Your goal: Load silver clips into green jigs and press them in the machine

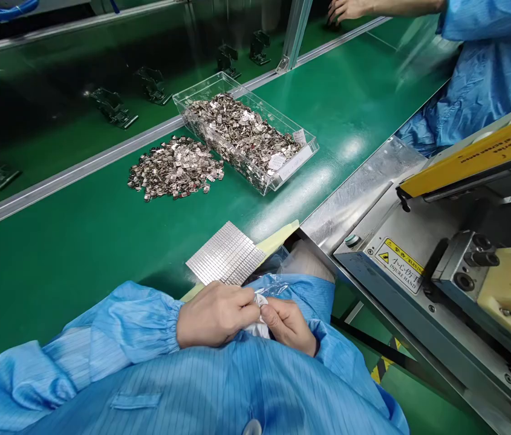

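Close to my body, my left hand (216, 314) and my right hand (291, 325) meet with bent, closed fingers. Between them is a crumpled white piece (259, 329), thin like paper or film; the fingers cover much of it, and its kind is unclear. Clear plastic film (276, 285) shows just behind my fingers. Right beyond my left hand, a slab of small silvery metal pieces (225, 254), set in neat rows, lies at the table's front edge. A pale yellow sheet (282, 234) sticks out from under it.
Farther back on the green table (101, 241) are a loose pile of small metal parts (176, 169) and a clear tray (298, 162) full of similar parts. A machine (391, 241) with a hand-injury warning label stands at right. Another person's hand (346, 9) reaches in at top right.
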`<state>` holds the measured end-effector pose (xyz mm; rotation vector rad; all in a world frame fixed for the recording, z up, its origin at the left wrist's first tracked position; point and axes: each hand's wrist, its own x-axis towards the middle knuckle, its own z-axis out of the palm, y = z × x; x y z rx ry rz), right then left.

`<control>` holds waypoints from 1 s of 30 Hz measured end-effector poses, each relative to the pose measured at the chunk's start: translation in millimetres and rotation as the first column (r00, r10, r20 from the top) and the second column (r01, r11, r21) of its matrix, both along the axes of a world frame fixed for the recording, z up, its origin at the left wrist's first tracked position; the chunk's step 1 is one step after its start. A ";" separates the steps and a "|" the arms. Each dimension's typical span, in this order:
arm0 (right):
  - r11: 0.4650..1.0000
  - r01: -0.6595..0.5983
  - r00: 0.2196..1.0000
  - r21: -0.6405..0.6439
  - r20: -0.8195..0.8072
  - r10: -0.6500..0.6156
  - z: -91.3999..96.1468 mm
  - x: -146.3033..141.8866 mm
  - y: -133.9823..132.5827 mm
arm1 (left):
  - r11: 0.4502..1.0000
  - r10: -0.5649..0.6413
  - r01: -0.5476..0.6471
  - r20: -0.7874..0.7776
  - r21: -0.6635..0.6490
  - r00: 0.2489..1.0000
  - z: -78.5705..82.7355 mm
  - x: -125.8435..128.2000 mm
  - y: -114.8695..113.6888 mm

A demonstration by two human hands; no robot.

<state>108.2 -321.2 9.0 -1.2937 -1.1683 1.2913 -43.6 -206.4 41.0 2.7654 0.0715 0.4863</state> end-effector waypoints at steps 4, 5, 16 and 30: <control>0.993 -0.024 0.984 0.118 0.176 0.003 11.1 0.2 14.3 | 0.962 -0.014 0.007 -0.022 -0.274 1.000 9.7 -1.3 4.7; 0.989 -0.029 0.975 0.148 0.224 -0.005 14.6 -0.9 19.2 | 0.931 -0.005 -0.006 -0.029 -0.366 1.000 12.0 -2.0 6.4; 0.889 0.013 0.755 0.458 0.579 -0.309 50.3 0.3 62.8 | 0.555 0.308 -0.201 -0.025 -0.807 0.951 15.5 -15.5 28.5; 0.898 0.107 -0.228 0.426 0.890 -0.395 57.4 117.7 103.0 | 0.402 0.892 -0.903 -0.158 -0.152 0.424 5.4 -126.1 91.2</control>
